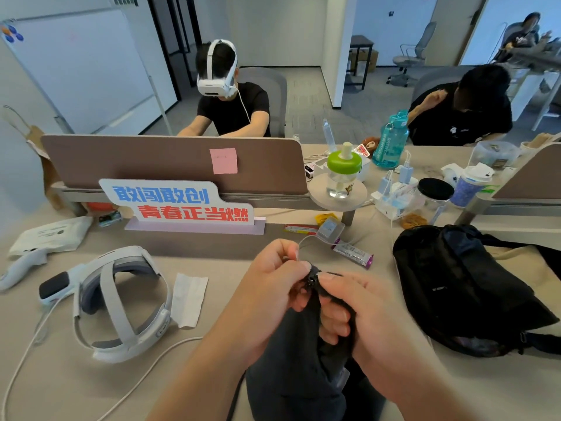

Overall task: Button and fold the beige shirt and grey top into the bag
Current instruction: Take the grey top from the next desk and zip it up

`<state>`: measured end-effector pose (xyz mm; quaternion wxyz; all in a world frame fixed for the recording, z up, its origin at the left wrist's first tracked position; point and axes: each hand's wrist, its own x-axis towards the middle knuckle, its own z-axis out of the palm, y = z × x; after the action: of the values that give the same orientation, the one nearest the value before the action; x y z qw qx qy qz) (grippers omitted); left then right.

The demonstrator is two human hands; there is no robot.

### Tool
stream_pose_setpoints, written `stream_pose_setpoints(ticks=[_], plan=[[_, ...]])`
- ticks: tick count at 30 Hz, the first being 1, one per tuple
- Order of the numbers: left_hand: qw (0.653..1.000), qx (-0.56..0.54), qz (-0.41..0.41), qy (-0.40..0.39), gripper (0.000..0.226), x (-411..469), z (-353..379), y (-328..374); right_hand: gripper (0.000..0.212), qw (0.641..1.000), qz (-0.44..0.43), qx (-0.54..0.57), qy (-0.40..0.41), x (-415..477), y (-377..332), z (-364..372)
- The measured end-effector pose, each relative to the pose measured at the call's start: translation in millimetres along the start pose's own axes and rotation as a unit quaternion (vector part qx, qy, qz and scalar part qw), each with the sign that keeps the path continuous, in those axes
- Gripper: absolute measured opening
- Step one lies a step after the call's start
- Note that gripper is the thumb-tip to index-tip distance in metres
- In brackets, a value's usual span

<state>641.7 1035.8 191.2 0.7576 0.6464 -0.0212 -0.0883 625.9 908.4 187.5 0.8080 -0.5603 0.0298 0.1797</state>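
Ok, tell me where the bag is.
In the head view the bag lies on the desk at the right, just right of the right hand, in front of the jar.

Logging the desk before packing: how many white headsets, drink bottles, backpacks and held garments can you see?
White headsets: 2, desk headset, worn headset
Drink bottles: 2, green-capped bottle, teal bottle
Black backpack: 1
Grey top: 1, held by left hand and right hand
Total: 6
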Motion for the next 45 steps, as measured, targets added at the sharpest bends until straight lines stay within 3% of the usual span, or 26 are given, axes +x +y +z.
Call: stream_pose_setpoints(ticks=[4,13,17,19,22,25,28,31,36,40,42,45], plan=[[1.0,0.006,0.019,-0.015,0.012,1.8,5.3,-4.1,0.052,0.997,-0.039,0.011,0.061,2.2,1.4,0.0],[0.998,0.036,0.032,-0.028,0.017,2.7,13.9,-14.2,0.056,0.987,-0.073,0.05,0.134,4.0,8.4,2.5],[0.998,0.054,0.034,-0.019,0.017,4.0,9.6,-8.9,0.044,0.994,-0.016,0.06,0.094,11.8,4.5,-5.5],[0.994,0.094,0.049,0.008,0.024,5.9,5.2,-8.9,0.036,0.997,-0.003,-0.031,0.073,13.9,-1.1,-14.6],[0.972,0.209,0.099,0.045,0.017,8.1,3.0,-8.7,0.005,0.948,-0.103,-0.279,0.113,10.3,-6.3,-18.3],[0.975,0.2,0.079,0.046,0.011,9.4,2.3,-5.5,0.029,0.879,-0.197,-0.413,0.135,4.7,-3.5,-14.5],[0.99,0.128,0.042,0.031,0.011,9.8,0.1,-1.9,0.02,0.836,-0.278,-0.454,0.133,7.6,-3.8,-19.8],[0.992,0.119,0.032,0.022,0.014,10.5,-1.4,-1.9,0.008,0.844,-0.278,-0.438,0.139,12.5,-5.2,-25.4],[0.987,0.151,0.018,0.051,0.007,12.1,1.2,-5.0,0.015,0.864,-0.233,-0.43,0.122,11.7,-8.8,-19.5],[0.96,0.267,0.061,0.056,0.013,16.9,1.8,-5.7,0.009,0.859,-0.225,-0.439,0.134,13.7,-12.2,-17.3],[0.95,0.291,0.092,0.071,0.014,19.5,2.8,3.2,0.008,0.826,-0.251,-0.482,0.15,14.4,-21.1,-11.4],[0.929,0.297,0.209,0.072,0.023,17.6,10.1,44.6,0.011,0.709,-0.384,-0.555,0.203,5.1,-56.5,5.2]])
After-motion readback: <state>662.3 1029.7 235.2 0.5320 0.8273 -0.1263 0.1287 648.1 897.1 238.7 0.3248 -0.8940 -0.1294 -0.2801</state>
